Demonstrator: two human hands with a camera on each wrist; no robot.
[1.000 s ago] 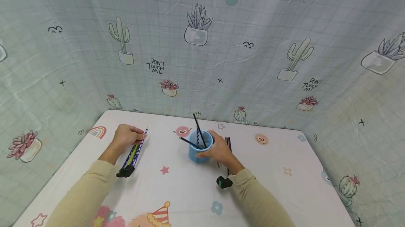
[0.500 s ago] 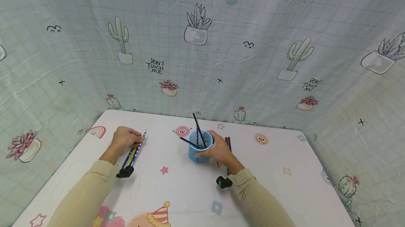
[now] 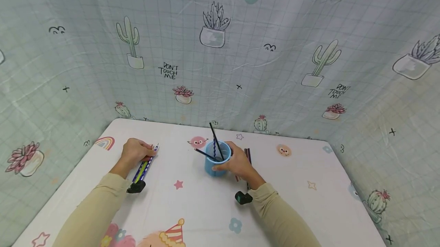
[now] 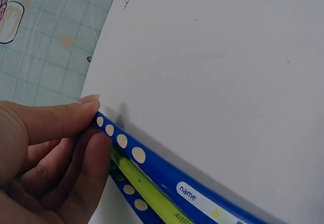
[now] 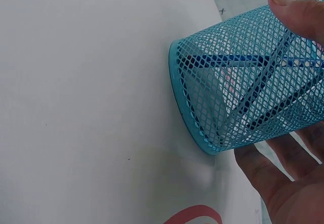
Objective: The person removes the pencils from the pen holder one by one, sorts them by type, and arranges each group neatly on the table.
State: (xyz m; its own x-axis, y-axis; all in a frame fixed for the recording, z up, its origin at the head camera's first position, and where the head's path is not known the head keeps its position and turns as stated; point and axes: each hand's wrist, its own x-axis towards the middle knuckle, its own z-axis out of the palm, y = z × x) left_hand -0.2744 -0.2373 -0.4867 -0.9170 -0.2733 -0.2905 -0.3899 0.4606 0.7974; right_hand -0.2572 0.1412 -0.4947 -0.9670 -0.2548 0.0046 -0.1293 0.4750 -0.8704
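i have the left hand (image 3: 135, 151) pinching a blue dotted pencil (image 4: 162, 172) beside a lime pencil (image 4: 147, 194) on the table's (image 3: 199, 208) left; the right hand (image 3: 238, 163) curls round a mesh cup (image 5: 212, 92) of pencils (image 3: 213, 132) mid-table.

A creased, pale grey-green gridded cloth (image 3: 220, 71) printed with potted cacti (image 3: 135, 61) hangs from nine o'clock through twelve to three; toward six spreads a white tabletop (image 3: 199, 205), rainbow print (image 3: 107, 140) at its ten.
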